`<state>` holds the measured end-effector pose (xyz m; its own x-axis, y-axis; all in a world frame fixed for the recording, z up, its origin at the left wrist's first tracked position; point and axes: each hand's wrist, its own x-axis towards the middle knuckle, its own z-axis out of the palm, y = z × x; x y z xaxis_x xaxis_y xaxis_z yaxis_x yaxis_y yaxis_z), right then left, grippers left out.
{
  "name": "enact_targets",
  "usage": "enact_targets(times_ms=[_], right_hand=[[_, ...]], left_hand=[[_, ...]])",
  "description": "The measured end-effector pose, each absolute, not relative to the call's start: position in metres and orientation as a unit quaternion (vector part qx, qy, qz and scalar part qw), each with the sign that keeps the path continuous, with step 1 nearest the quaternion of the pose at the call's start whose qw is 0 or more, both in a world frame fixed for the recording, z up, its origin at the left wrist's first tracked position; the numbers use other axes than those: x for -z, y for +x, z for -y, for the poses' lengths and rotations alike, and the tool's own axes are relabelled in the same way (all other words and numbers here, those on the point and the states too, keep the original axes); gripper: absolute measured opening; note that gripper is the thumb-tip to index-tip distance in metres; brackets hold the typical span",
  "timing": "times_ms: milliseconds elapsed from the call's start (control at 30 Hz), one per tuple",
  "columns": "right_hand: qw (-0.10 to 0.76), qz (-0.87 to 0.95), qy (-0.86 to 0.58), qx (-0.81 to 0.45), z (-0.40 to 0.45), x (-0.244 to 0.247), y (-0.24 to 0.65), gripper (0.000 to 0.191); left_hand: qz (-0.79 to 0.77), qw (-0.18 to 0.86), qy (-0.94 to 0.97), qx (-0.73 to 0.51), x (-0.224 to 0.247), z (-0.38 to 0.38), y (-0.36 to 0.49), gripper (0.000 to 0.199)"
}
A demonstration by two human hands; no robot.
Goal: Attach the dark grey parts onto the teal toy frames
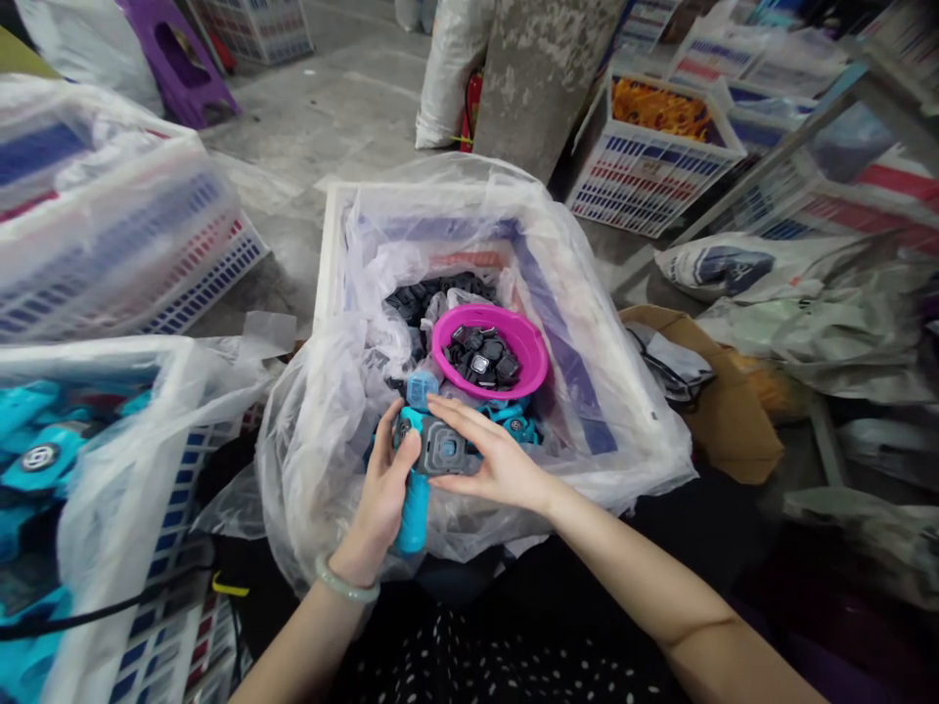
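Note:
Between my two hands is a turquoise toy gun (414,513) with a blocky grey body and its grip pointing down toward me. My left hand (382,494) is wrapped round its left end, thumb on top. Along the grey body, my right hand (503,460) grips from the right with its fingers on either side. A clear blue plastic piece (422,388) shows just beyond the toy; whether it is joined to it I cannot tell. Farther in, a magenta basin (541,367) holds several small black parts (480,364). More turquoise toy pieces (517,425) lie partly hidden under the basin.
A white crate (605,342) lined with clear plastic surrounds the basin and dark parts (415,298). At left, another crate (172,420) holds turquoise toys (44,455). Beyond are a crate of orange pieces (652,171), a pillar (539,78) and a purple stool (176,64).

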<state>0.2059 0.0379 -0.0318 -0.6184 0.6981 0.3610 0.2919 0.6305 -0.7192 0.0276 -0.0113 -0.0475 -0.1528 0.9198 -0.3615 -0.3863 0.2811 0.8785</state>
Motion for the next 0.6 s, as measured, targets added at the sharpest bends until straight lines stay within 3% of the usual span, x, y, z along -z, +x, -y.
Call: enact_targets(times_ms=[167, 267, 367, 467, 600], right_hand=[[0.319, 0.863, -0.292, -0.261, -0.037, 0.039, 0.203, 0.089], [0.318, 0.856, -0.287, -0.289, -0.037, 0.043, 0.204, 0.086], [0.325, 0.792, -0.3, -0.421, -0.04, 0.045, 0.204, 0.105], [0.333, 0.661, -0.268, -0.616, -0.043, 0.045, 0.2, 0.126], [0.347, 0.584, -0.219, -0.701, -0.043, 0.043, 0.192, 0.107]], left_hand=[[-0.535, 0.594, 0.232, -0.555, 0.052, 0.009, 0.033, 0.069], [-0.51, 0.603, 0.298, -0.536, 0.056, 0.01, 0.029, 0.09], [-0.483, 0.607, 0.343, -0.529, 0.056, 0.013, 0.022, 0.108], [-0.414, 0.618, 0.377, -0.552, 0.054, 0.016, 0.016, 0.106], [-0.377, 0.586, 0.411, -0.587, 0.055, 0.02, 0.011, 0.099]])
